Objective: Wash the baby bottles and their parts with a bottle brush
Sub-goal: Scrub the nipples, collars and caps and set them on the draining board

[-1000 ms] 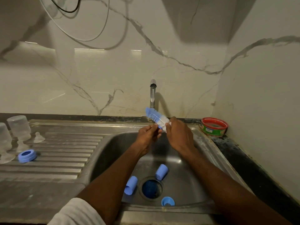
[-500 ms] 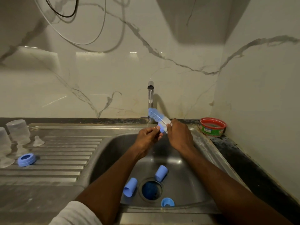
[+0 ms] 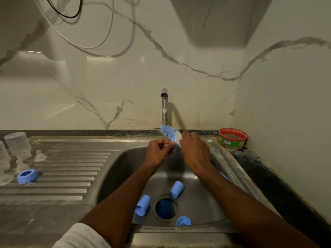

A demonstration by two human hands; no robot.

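My right hand [image 3: 194,152] grips the bottle brush [image 3: 169,132], whose blue and white bristle head points up and left, just in front of the tap [image 3: 164,106]. My left hand [image 3: 158,152] pinches a small pale part against the bristles. My fingers hide most of that part. Both hands are over the back of the sink basin [image 3: 114,169]. On the basin floor lie two blue caps [image 3: 176,189] [image 3: 142,204] and a blue ring [image 3: 183,221] around the drain [image 3: 166,208].
On the ribbed drainboard [image 3: 71,169] at the left stand clear bottles [image 3: 18,145], a clear nipple [image 3: 40,155] and a blue ring [image 3: 26,176]. A red-rimmed tub [image 3: 232,138] sits in the back right corner. Cables hang on the marble wall.
The brush head has shifted slightly against the part in my left hand. Both hands remain together under the tap, and the items in the sink have not moved.
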